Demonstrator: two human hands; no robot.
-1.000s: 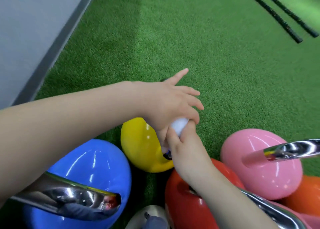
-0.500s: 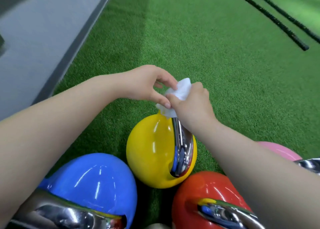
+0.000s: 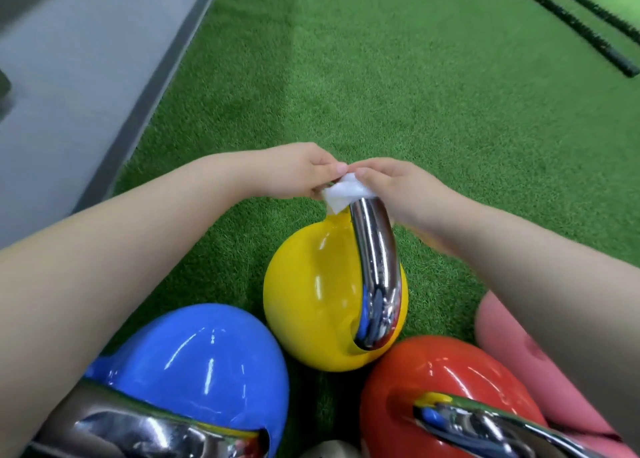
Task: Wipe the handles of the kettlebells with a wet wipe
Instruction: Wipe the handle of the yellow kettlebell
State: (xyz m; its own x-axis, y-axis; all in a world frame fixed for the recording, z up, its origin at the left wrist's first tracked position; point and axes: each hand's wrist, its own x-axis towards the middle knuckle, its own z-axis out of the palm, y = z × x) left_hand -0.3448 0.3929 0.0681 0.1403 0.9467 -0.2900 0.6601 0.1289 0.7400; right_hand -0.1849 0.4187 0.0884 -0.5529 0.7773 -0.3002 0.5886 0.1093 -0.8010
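Both hands are meeting above the yellow kettlebell [image 3: 311,295], sitting on the green turf [image 3: 415,111]. The left hand [image 3: 294,172] and right hand [image 3: 398,187] are pinching the white wipe [image 3: 343,194] with curled fingers against the far end of its chrome handle [image 3: 375,260].

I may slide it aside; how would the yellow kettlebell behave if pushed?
The yellow kettlebell probably feels heavy and resists sliding on the turf. Its rounded body might rock. The chrome handle looks glossy, perhaps slippery once wiped.
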